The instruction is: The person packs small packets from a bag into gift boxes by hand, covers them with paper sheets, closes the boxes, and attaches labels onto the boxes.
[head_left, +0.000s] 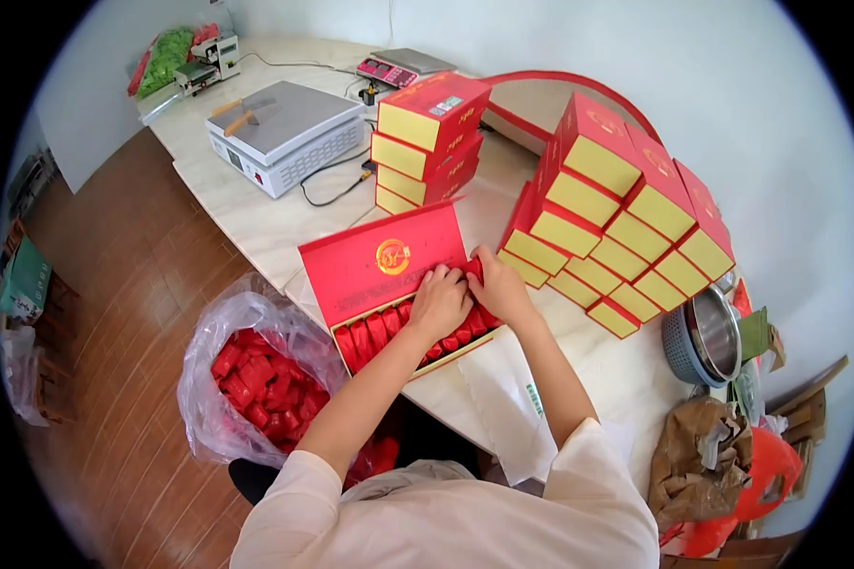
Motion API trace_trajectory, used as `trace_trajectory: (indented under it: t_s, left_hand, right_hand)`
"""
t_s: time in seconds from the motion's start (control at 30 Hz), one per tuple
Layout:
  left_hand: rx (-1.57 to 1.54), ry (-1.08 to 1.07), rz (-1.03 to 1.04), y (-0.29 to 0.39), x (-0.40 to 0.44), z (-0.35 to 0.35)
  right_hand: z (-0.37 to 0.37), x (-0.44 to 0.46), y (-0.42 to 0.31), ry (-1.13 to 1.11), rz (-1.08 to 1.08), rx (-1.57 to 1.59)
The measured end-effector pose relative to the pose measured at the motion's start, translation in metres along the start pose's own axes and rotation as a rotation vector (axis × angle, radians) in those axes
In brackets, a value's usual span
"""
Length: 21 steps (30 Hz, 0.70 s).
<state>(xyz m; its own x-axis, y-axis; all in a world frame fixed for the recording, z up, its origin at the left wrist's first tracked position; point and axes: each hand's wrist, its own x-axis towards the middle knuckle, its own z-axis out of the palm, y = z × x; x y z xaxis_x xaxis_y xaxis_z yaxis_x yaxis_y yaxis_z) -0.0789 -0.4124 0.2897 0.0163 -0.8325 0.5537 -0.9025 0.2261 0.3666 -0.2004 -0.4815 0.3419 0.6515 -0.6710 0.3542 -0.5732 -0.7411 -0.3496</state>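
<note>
Box (457,357), red outside with yellow edges, lies open at the near edge of a pale table (242,213), right in front of the person. Its long axis runs left to right on a slant, the right end farther away. The lid (359,267) stands up along the far side, leaning back, its gold emblem facing the person. Inside, red packets (362,339) sit in a row along the box, each one's length running across it. The left hand (441,303) rests over the middle packets, fingers bent and close together; I cannot tell whether they grip one. The right hand (503,289) reaches into the right end, fingers narrow at a packet, their hold unclear. Left of the box, a clear bag (199,379) holds loose packets. Beyond stand stacked boxes (603,209).
</note>
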Motion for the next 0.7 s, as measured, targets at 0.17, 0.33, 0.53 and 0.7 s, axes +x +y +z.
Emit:
trace_trajectory:
  t_s: [0.17, 0.33, 0.53, 0.7]
  left_hand:
    - [0.05, 0.011, -0.011, -0.003, 0.0, 0.0]
    - [0.04, -0.026, -0.042, 0.0, -0.002, -0.002]
    - [0.093, 0.01, -0.058, -0.014, -0.005, 0.023]
    - [0.054, -0.058, 0.002, -0.008, -0.005, 0.004]
  right_hand:
    - [0.02, -0.006, -0.007, 0.159, -0.012, 0.004]
    - [0.018, -0.018, -0.01, 0.171, 0.0, 0.086]
    - [0.029, -0.012, 0.003, 0.195, -0.002, 0.033]
    - [0.023, -0.005, 0.004, 0.182, -0.028, 0.224]
